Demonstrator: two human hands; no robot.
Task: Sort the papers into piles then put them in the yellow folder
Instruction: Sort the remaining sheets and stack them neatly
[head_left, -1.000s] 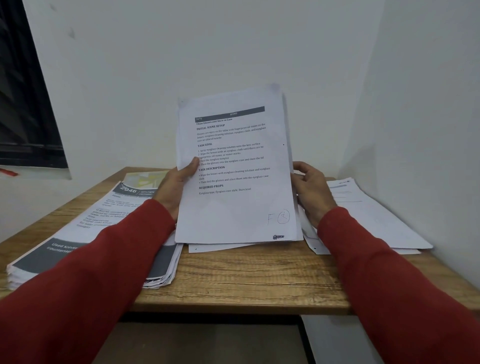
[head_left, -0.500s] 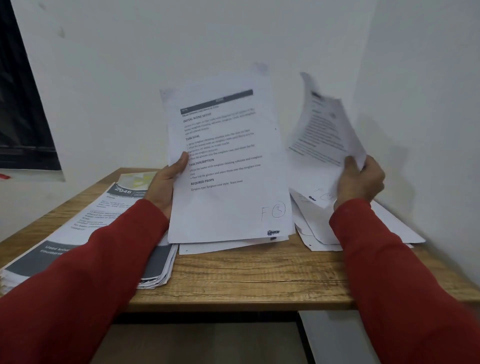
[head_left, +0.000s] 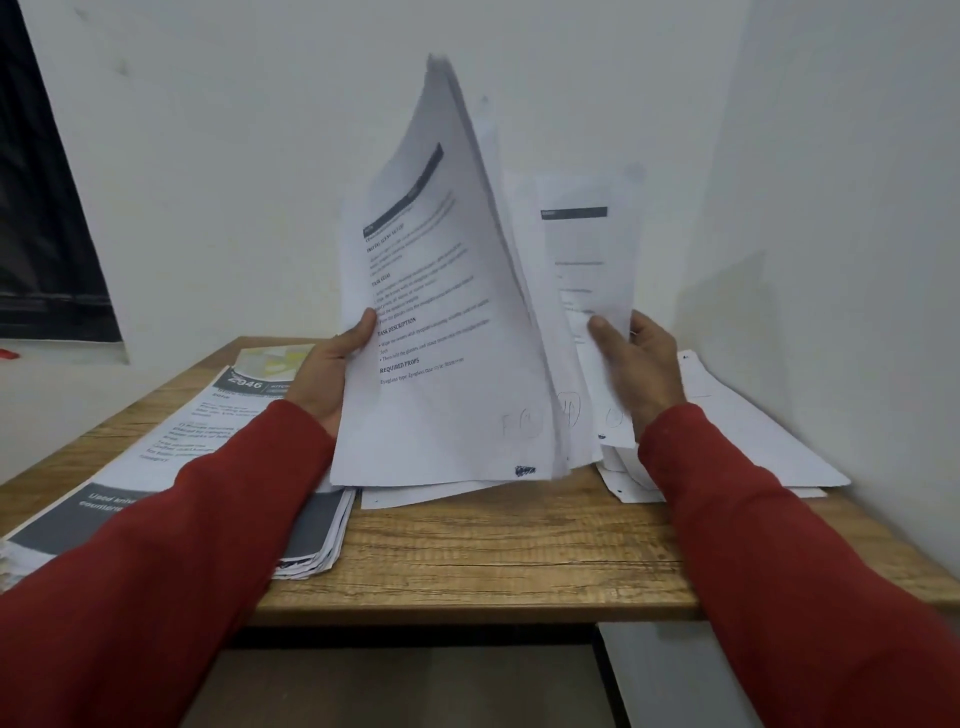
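Note:
My left hand (head_left: 332, 374) grips the left edge of a bundle of printed papers (head_left: 441, 312) held upright above the desk, its pages fanned and bowed. My right hand (head_left: 631, 369) holds a single printed sheet (head_left: 576, 270) just right of the bundle, thumb in front of it. Loose white sheets (head_left: 753, 431) lie flat at the desk's right. A thick stack of grey-banded printed pages (head_left: 171, 447) lies at the left. A yellowish patch (head_left: 280, 361) shows at that stack's far end; I cannot tell whether it is the yellow folder.
The wooden desk (head_left: 493, 551) stands in a corner, with white walls behind and to the right. A dark window (head_left: 47, 208) is at the far left. A few sheets (head_left: 426, 493) lie under the raised bundle near the desk's middle.
The right hand has brought its sheet back left, close against the bundle. The bundle has turned edge-on towards the right and its pages have fanned open.

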